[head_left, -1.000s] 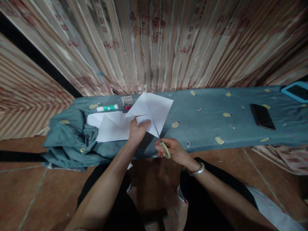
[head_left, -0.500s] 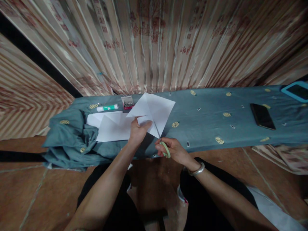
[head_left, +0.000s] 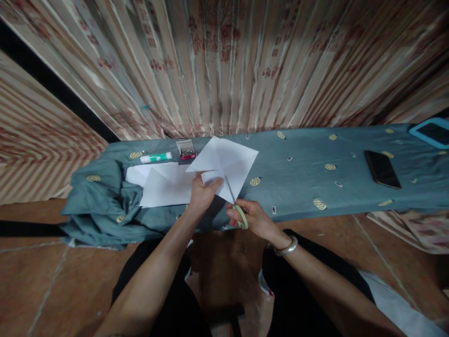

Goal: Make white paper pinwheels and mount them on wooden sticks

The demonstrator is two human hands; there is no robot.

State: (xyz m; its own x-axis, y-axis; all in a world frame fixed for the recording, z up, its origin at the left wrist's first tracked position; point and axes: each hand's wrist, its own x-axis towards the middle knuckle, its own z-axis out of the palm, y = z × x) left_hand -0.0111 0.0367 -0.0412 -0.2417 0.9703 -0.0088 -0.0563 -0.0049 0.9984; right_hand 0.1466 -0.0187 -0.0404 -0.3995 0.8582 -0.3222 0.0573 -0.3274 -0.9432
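A white square of paper (head_left: 238, 157), turned like a diamond and marked with crease lines, is held above the cloth. My left hand (head_left: 204, 193) pinches it near its lower left side, thumb on top, beside a slit that runs in from the left corner. In my right hand (head_left: 251, 216) is a pair of scissors (head_left: 241, 217) with light green handles. Their blades lie across the lower corner of the paper, pointing up toward its middle. More white sheets (head_left: 164, 189) lie on the cloth to the left, partly behind my left hand.
A glue stick (head_left: 156, 157) and a small open box of metal bits (head_left: 187, 152) lie behind the sheets. A dark phone (head_left: 382, 169) and a blue-framed tablet (head_left: 433, 132) lie at the right. Bunched green cloth (head_left: 101, 196) covers the left end; a curtain (head_left: 217, 70) hangs behind.
The paper and my left hand have shifted very slightly to the right. The scissors stay at the lower corner, in my right hand.
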